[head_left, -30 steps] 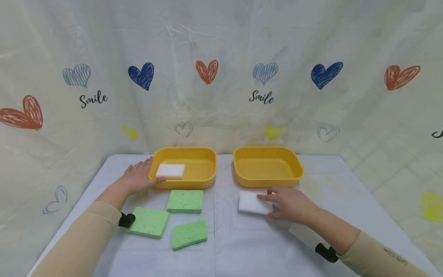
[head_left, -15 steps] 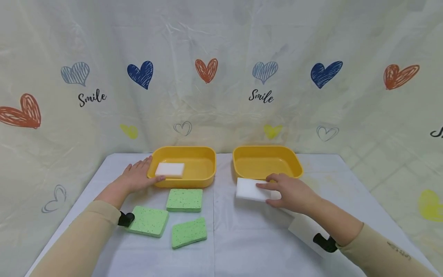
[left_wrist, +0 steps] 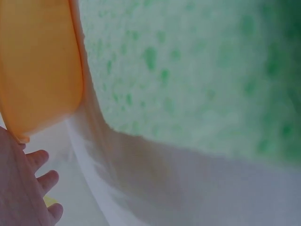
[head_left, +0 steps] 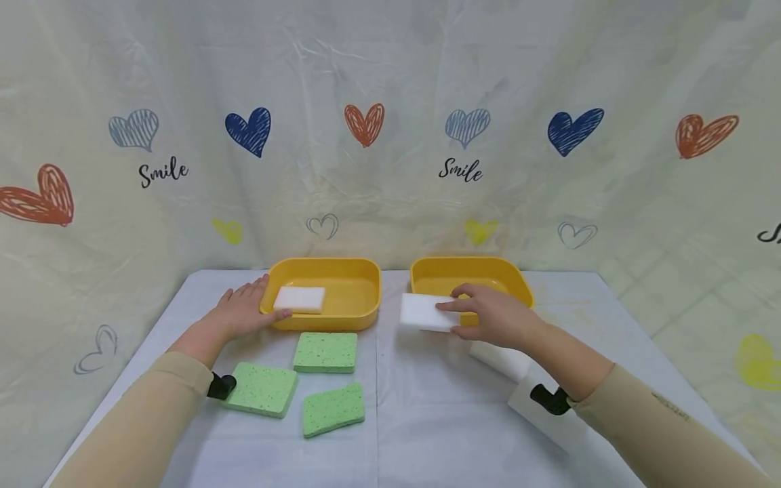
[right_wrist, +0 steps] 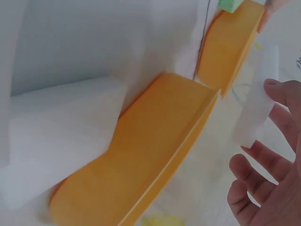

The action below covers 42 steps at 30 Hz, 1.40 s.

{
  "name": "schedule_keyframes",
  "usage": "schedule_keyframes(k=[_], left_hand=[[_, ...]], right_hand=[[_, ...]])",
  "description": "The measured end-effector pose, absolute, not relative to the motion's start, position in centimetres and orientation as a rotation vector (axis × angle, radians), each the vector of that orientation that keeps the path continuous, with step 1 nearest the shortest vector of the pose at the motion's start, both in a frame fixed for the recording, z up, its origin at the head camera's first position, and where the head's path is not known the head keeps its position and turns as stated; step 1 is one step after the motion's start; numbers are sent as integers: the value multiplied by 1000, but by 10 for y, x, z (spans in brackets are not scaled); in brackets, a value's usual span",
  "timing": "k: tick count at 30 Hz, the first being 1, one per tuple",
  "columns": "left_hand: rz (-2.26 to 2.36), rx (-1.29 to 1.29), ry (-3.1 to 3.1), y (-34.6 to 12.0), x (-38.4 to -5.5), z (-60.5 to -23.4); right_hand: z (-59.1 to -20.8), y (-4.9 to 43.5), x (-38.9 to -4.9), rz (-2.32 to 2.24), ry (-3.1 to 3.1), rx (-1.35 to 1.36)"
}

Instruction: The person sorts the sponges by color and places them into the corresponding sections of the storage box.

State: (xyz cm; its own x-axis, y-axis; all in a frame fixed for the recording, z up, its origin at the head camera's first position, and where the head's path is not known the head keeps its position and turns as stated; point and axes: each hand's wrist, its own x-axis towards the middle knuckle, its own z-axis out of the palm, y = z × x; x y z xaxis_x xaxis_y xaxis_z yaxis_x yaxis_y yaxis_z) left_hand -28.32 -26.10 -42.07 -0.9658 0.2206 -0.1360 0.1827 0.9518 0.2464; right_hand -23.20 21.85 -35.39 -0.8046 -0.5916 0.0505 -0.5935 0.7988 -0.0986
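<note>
My right hand (head_left: 497, 315) pinches a white sponge (head_left: 421, 312) between thumb and fingers, raised in front of the right yellow tray (head_left: 472, 276). In the right wrist view the pinched sponge (right_wrist: 258, 103) shows edge-on. My left hand (head_left: 244, 310) rests at the left end of the left yellow tray (head_left: 350, 324), fingers extended along its side and thumb at the front rim. Inside that tray lies another white sponge (head_left: 300, 299). The hand partly covers the tray's left end.
Three green sponges (head_left: 326, 352) lie on the white-covered table (head_left: 415, 440), before the left tray. Two more white sponges (head_left: 546, 413) lie below the right forearm, partly covered by it. A heart-printed curtain (head_left: 390, 183) hangs behind the trays.
The right hand has lifted the white sponge off the table and carried it up and slightly left, to the right tray's front. The left hand stays where it was.
</note>
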Motion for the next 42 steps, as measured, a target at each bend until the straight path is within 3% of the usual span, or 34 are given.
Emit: schedule_keyframes(k=[22,42], left_hand=[[362,292,2926,-265,-292,-426],[404,278,2925,-264,-291,-427]], right_hand=[[-351,141,-295,427,-3098,954],[-373,74,-333,215,-3160,1063]])
